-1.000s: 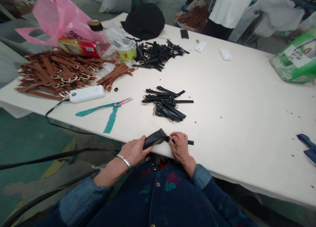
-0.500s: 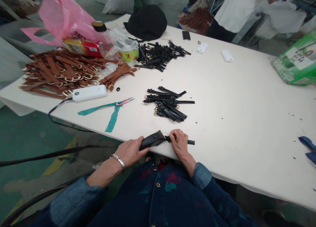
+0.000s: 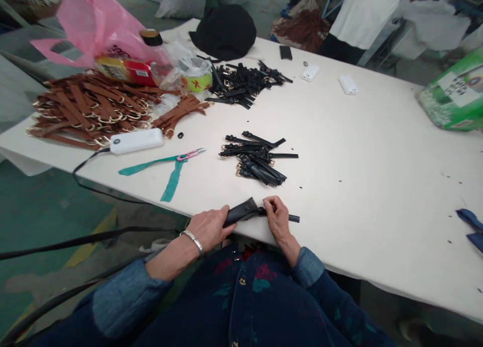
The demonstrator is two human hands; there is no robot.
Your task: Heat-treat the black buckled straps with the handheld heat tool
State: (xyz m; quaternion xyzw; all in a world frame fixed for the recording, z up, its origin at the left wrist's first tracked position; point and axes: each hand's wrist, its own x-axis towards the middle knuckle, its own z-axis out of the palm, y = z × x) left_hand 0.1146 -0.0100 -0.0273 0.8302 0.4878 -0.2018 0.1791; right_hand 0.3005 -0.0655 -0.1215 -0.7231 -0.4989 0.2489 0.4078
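I saw my right hand (image 3: 278, 223) pinching the black strap (image 3: 294, 219), whose tail stuck out beyond it; my left hand (image 3: 207, 229) gripped the black leather-like piece (image 3: 240, 212) just beside. With such a small pinch, I judged, uneven pulling could make the strap slip.

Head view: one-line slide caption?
Left hand grips a black leather piece; right hand pinches its attached black strap at the table edge.

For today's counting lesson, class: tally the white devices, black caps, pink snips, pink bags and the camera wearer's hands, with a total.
White devices: 3
Black cap: 1
Pink snips: 1
Pink bag: 1
Hands: 2 (left hand, right hand)
Total: 8
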